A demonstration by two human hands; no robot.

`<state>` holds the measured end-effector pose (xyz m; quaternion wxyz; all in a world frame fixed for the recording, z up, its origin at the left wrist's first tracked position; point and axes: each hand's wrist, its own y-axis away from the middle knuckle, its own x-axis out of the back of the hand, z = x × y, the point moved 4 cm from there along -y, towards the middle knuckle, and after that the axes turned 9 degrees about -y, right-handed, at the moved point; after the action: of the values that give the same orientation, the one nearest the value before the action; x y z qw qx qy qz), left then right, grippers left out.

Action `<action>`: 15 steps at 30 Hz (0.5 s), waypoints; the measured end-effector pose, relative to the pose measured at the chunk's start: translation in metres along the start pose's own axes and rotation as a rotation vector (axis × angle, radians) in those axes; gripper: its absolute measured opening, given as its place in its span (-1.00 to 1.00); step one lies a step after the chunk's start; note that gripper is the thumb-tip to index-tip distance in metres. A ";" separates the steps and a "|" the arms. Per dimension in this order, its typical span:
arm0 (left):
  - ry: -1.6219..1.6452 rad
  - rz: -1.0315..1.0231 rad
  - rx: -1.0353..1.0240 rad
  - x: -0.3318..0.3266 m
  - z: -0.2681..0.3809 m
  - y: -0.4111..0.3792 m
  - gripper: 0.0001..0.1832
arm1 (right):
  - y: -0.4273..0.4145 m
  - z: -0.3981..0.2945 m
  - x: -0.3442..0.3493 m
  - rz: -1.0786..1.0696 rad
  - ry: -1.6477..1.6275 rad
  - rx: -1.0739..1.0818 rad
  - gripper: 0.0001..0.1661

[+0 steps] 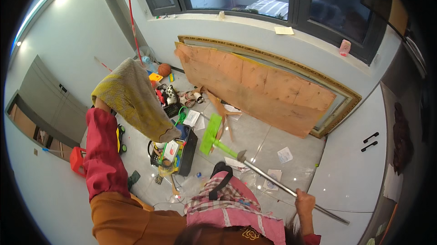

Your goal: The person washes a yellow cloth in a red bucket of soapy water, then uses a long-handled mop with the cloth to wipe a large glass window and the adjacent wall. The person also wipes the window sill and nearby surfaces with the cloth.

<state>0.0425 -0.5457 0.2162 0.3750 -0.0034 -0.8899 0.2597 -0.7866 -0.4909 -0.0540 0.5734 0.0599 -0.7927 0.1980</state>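
A worn grey-and-yellow towel [135, 98] hangs from my raised left hand [101, 104] on the left side of the view. Its folds cover my fingers, so only the wrist area shows. My right hand [305, 203], low on the right, grips the metal pole [273, 180] of a flat mop. The pole slants up and left to a bright green mop head [210, 134], which is without a cloth. A small grey clump [241, 156] sits where the pole meets the green neck.
Below the towel stands a black crate [188, 159] of toys and odds and ends. Papers [284, 155] lie scattered on the tiled floor. A wooden board [256, 88] and a gilt frame [341, 92] lean under the window. White cabinets [351, 163] flank the right; a basketball [164, 69] rests in the far corner.
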 end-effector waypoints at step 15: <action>0.075 -0.025 -0.159 -0.233 0.052 -0.217 -0.70 | -0.367 -0.119 0.047 0.133 0.311 0.419 -0.66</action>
<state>0.2163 -0.8040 0.1319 0.4099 -0.0316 -0.8930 0.1830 -0.5786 -0.7747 0.1114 0.6492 0.0940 -0.6390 0.4017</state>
